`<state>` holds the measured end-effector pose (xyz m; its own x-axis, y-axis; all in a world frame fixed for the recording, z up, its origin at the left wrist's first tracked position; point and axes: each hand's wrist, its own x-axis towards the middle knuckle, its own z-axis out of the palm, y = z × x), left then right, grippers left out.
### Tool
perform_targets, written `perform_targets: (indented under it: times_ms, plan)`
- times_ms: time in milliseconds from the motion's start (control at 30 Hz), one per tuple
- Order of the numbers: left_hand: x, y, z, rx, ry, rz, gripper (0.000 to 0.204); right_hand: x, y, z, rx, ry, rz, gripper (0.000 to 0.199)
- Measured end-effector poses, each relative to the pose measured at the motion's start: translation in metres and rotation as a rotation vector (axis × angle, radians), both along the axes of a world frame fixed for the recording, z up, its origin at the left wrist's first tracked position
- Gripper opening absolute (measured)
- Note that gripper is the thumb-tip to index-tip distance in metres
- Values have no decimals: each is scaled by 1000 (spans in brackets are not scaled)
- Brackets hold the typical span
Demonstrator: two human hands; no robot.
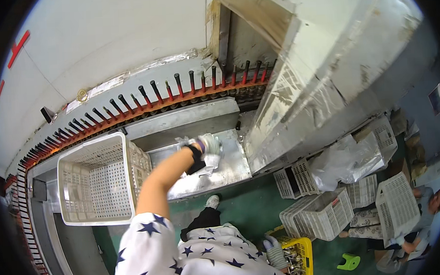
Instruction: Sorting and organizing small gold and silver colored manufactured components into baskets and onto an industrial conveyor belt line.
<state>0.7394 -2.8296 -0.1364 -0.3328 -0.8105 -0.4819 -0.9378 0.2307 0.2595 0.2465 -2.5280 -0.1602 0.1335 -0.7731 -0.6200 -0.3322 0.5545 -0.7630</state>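
Observation:
My left hand (210, 144), in a pale knitted glove with a purple cuff, reaches out over a bare metal worktop (233, 161). Its fingers look curled on a crumpled white cloth (210, 163), which spreads below the hand; whether it is fabric or thin plastic is hard to tell. A black band (195, 158) wraps that wrist. Low at my right side, my right hand (276, 256) wears a similar glove. It is at the near side of a yellow basket (307, 257) holding many small metal parts (296, 263); its fingertips are hidden there.
A large white crate (108, 188) stands left of the worktop. Behind runs a curved conveyor (144, 111) with upright red-and-black pegs. Stacked white crates (316, 214), a green stool (349, 261) and a person (425, 211) beside a crate are at the right. A metal-clad housing (322, 87) slants above.

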Motion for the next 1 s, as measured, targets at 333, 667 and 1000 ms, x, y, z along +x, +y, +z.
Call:
perform_targets:
  times_ms: [333,667,1000]
  plan:
    - [-25,65,-109,-185,96,964,53,73,-50,32,86,163,-26,44]
    - [38,42,-44,82,493,648,33,91,-121,9,9,72,269,41]
    - [-52,221,47,-725,779,595,17,209,-187,107,358,-617,403,83]
